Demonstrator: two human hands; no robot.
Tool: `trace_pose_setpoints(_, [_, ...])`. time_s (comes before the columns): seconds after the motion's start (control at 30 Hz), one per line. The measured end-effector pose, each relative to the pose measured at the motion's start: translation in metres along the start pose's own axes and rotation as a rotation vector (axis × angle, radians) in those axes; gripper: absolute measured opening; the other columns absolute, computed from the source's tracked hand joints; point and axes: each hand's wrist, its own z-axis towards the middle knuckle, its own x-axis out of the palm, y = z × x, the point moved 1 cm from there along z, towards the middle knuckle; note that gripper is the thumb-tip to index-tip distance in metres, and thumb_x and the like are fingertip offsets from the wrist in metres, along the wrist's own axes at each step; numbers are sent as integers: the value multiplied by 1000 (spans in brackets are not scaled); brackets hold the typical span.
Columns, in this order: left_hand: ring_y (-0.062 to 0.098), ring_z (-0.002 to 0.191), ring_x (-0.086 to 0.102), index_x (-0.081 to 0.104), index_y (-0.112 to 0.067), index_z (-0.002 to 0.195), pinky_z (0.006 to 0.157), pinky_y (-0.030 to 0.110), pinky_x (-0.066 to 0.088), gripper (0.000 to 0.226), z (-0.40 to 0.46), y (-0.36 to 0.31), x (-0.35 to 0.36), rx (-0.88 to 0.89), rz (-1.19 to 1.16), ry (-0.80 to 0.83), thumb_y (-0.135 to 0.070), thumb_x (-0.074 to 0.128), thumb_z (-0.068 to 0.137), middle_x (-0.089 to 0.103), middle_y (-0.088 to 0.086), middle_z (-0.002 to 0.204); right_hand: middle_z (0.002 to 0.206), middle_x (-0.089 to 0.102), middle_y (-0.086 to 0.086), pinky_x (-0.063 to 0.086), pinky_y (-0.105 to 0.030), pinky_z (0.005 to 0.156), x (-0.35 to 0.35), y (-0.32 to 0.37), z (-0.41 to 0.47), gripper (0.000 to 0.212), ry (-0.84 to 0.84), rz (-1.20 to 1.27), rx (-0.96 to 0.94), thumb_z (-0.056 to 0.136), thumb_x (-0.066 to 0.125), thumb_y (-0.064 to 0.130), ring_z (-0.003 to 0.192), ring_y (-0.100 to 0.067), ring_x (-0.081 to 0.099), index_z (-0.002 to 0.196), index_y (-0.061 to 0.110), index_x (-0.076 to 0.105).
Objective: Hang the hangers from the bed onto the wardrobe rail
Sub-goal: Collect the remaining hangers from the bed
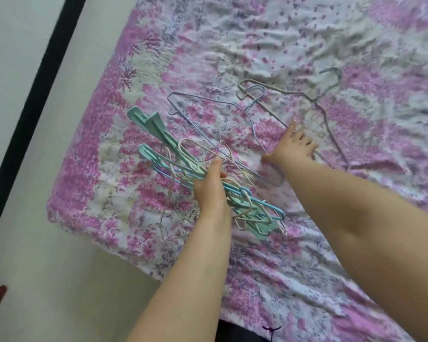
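Hangers, a tangled bundle of mint, blue and cream plastic, sit gripped in the left hand above the bed. The right hand, arm outstretched, presses spread fingers onto thin wire hangers lying flat on the wrinkled floral sheet beyond it.

Hanger bundle lies on the bed — left of 2 wire hangers.

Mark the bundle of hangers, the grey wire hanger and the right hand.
bundle of hangers (158,130): head view, mint plastic end.
grey wire hanger (330,119): head view, its sloping wire arm.
right hand (290,149): head view, back of hand.
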Motion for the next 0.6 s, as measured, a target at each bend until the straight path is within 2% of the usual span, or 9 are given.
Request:
trace_pose_setpoints(0.07, [29,96,58,64,-10,78,88,46,46,43,2,1,-1,-1,0,9,-51,73,72,63,9,98,149,27,-24,32,-50,105,9,-1,-4,82,-22,101,-16,92,57,29,134,-43,32,149,-2,6])
trace_pose_setpoints(0.1, [26,90,58,64,-9,81,84,44,48,43,1,1,-3,3,5,29,-50,72,74,64,8,92,144,38,-24,37,-47,101,15,-5,-5,64,-2,187,-24,93,50,15,130,-41,41,146,-2,17])
trace_pose_setpoints(0.13, [24,80,59,64,-7,81,75,38,49,41,-2,1,-5,5,0,46,-48,71,77,65,6,84,135,49,-23,43,-45,96,20,-10,-9,51,34,274,-40,94,45,11,121,-40,50,141,0,30])
trace_pose_setpoints(0.2, [18,57,57,65,-5,76,53,24,47,40,-9,1,-8,7,0,80,-45,69,83,64,5,71,112,64,-20,50,-41,82,26,-21,-24,27,89,441,-111,95,45,22,96,-35,63,118,11,55])
trace_pose_setpoints(0.27, [17,50,54,62,-6,68,49,23,43,44,-13,0,-11,-6,9,102,-47,69,83,63,5,64,93,68,-14,48,-36,68,22,-25,-43,22,81,629,-169,95,48,34,76,-29,61,100,15,59])
trace_pose_setpoints(0.33, [19,49,51,57,-9,62,55,28,44,49,-21,-3,-17,-14,-13,126,-54,71,78,60,6,61,81,61,-10,39,-31,60,7,-25,-71,25,28,789,-233,96,52,33,68,-25,52,101,9,60])
trace_pose_setpoints(0.43, [18,47,49,54,-15,58,61,33,44,49,-32,-3,-33,-26,-45,145,-58,72,75,55,2,54,80,58,-2,35,-25,53,-15,-24,-120,23,-24,788,-407,98,48,25,66,-18,49,113,12,59])
trace_pose_setpoints(0.5, [17,46,47,54,-18,54,61,32,43,47,-45,-3,-45,-41,-68,182,-54,70,79,50,-2,50,81,63,-5,37,-29,55,-25,-27,-155,24,-9,742,-485,99,45,21,61,-19,49,118,14,57])
trace_pose_setpoints(0.6, [16,55,51,66,-17,74,62,32,44,36,-70,2,-68,-74,-56,277,-51,65,85,55,-1,66,91,69,-9,41,-31,59,-32,-26,-213,20,-1,683,-559,98,44,18,61,-19,52,110,11,59])
